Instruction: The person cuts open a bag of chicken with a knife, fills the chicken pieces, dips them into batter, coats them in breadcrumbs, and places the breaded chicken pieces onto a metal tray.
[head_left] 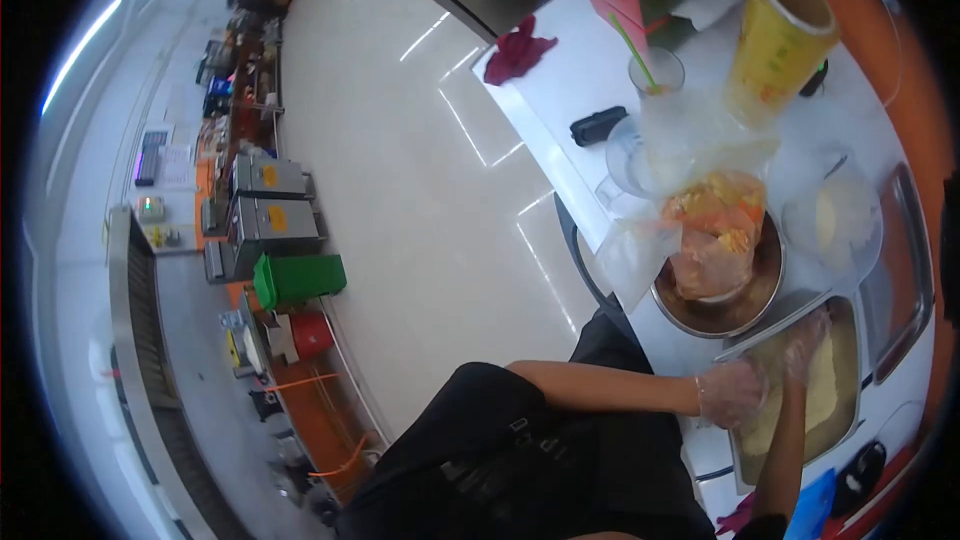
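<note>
A metal tray [852, 340] holds a layer of pale yellow powder [822, 380]. My left hand [733, 393], in a clear plastic glove, is over the tray's near side with its fingers curled; whatever may be in them is hidden. Also gloved, my right hand [806, 342] reaches across to the tray's upper end, its fingers looking stretched out over the powder, though blurred. Beside the tray stands a steel bowl [690, 320]. In it sits a plastic bag [712, 265] of orange, marinated-looking food pieces.
A clear container [832, 220] with pale contents and another metal tray [902, 280] are beyond the bowl. A yellow roll [780, 45], a cup with a green straw [657, 72], a black object [598, 127] and a dark red cloth [518, 51] lie farther along the table.
</note>
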The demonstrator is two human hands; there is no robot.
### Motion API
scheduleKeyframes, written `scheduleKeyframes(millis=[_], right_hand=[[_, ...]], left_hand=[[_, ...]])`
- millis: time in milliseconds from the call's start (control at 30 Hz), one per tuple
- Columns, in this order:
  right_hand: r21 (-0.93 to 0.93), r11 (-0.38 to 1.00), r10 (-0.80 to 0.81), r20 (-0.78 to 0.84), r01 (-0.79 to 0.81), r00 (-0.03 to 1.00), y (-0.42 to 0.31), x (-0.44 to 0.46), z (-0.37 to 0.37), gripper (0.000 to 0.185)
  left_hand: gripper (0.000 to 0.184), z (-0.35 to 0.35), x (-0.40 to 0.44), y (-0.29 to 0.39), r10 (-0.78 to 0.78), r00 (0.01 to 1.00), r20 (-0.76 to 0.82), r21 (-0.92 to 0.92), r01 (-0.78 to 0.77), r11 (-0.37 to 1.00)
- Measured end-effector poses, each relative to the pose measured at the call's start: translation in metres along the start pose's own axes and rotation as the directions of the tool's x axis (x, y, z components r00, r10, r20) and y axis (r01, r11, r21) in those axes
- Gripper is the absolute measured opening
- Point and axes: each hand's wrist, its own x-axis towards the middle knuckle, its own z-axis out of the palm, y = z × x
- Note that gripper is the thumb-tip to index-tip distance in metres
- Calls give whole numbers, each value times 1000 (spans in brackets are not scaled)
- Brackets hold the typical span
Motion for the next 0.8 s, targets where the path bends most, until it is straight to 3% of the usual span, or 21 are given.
scheduleKeyframes(millis=[67, 133, 167, 200, 233, 267, 300, 367, 433, 500, 533, 567, 600, 700, 800], right_hand=[[103, 993, -63, 86, 54, 994, 13, -2, -9, 61], [251, 958, -186, 177, 139, 966, 21, 3, -14, 67], [321, 930, -257, 224, 178, 940, 19, 9, -16, 70], [341, 920, -298, 287, 194, 910, 12, 21, -17, 73], [313, 933, -292, 358, 180, 887, 7, 27, -18, 76], [152, 982, -176, 551, 109, 816, -3, 38, -30, 81], [245, 959, -254, 500, 146, 828, 4, 37, -21, 81], [395, 918, -232, 441, 44, 867, 5, 26, -22, 73], [593, 791, -327, 206, 148, 922, 12, 17, -25, 67], [716, 526, -432, -241, 460, 869, -6, 17, -63, 63], [539, 733, -425, -116, 416, 898, -26, 19, -94, 58], [317, 879, -379, 8, 357, 925, -52, 21, -133, 53], [61, 954, -299, 114, 294, 947, -71, 18, -147, 48], [284, 886, -357, -86, 366, 930, -76, -25, -138, 45], [397, 900, -112, -189, 180, 976, -70, -77, -69, 38]], left_hand=[[15, -3, 1, 4, -31, 998, 52, -13, 32, 999], [14, -5, 3, 8, -166, 980, 111, 91, 156, 983], [13, 33, -5, -13, -76, 990, 119, -9, 78, 997], [11, 2, -6, -7, 13, 1000, 22, -63, -12, 998], [11, -6, -5, -6, 17, 996, 83, 81, -24, 996], [13, -13, -3, -4, 21, 989, 144, 220, -52, 974], [23, -24, -1, -1, -23, 985, 170, 151, -4, 988], [33, -26, -4, 7, 55, 998, -20, 128, -52, 990], [33, -49, 5, 19, 99, 995, -1, 113, -98, 989], [27, -46, 7, 18, 93, 984, -152, -26, -98, 995], [26, -45, 6, 19, 74, 973, -221, -91, -96, 991], [27, -59, 9, 31, -74, 983, -170, -238, 32, 971], [27, -62, 6, 24, -93, 973, -210, -258, 37, 965], [29, -74, 15, 30, -107, 953, -284, -278, 25, 960], [31, -70, 17, 30, -136, 979, -153, 100, 152, 983]])
